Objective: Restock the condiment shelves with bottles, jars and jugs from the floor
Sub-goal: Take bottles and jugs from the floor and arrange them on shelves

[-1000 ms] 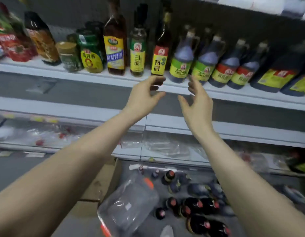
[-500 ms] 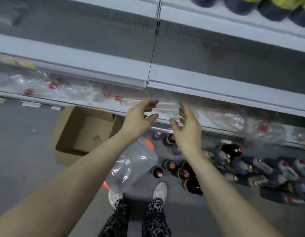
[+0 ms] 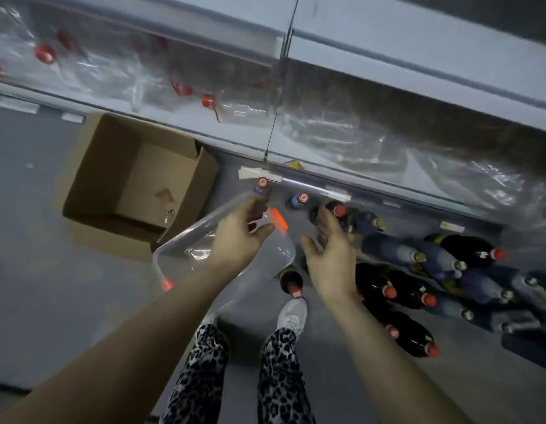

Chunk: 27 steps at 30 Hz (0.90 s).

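Looking straight down past two bare forearms to the floor (image 3: 51,286) in front of the bottom shelf (image 3: 372,182). Shows the left hand (image 3: 241,237) over a big clear jug (image 3: 186,255), loosely spread with thumb out, gripping nothing; cannot tell whether touching the plastic or just above it. Shows the right hand (image 3: 333,255) just beside, equally open and empty, above a crowd of dark bottles (image 3: 403,290) on the floor to the right. Finds the jug on its side, directly beneath the left hand, with its long axis slanting from lower left up to an orange cap (image 3: 277,217) at upper right, between the two hands. Puts the left hand nearer the jug's body, the right nearer the cap end. Probably calls for a two-handed lift along that slant. Includes an open cardboard box (image 3: 137,185) just left of the jug.
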{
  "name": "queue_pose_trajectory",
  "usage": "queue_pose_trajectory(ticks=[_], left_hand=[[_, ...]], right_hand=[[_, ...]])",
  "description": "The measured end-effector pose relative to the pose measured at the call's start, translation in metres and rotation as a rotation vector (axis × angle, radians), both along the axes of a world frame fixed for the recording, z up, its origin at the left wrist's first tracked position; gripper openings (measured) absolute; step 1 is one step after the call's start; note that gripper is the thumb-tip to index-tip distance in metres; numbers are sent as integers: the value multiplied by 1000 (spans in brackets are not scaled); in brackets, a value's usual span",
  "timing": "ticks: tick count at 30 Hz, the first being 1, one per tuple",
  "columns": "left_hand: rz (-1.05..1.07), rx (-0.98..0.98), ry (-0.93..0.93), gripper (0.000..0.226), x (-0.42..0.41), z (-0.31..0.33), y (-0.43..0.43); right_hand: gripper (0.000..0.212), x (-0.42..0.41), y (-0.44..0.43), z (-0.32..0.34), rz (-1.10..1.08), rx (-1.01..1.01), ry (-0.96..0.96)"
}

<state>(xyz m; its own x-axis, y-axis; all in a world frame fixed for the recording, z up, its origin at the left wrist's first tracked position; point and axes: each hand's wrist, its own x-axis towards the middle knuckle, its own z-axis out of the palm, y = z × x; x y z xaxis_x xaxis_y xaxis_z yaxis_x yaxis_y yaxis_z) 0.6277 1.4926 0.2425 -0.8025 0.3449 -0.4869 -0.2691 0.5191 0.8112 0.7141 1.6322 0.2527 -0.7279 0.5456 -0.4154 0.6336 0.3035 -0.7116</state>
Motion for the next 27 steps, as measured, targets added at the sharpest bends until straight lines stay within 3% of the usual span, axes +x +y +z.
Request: queue_pose_trajectory(ticks=[15, 18, 23, 27], left_hand=[[15, -115, 3, 80, -43, -232, 18], [-8, -143, 38, 85, -61, -274, 27], [-1, -161, 96, 74, -87, -322, 42], [21, -173, 156, 50, -107, -342, 50]], right_hand=[[65, -32, 15, -232, -173, -11, -150], [74, -44, 22, -274, -253, -34, -186], [64, -59, 31, -327, -316, -53, -180], [46, -72, 40, -354, -356, -47, -106]])
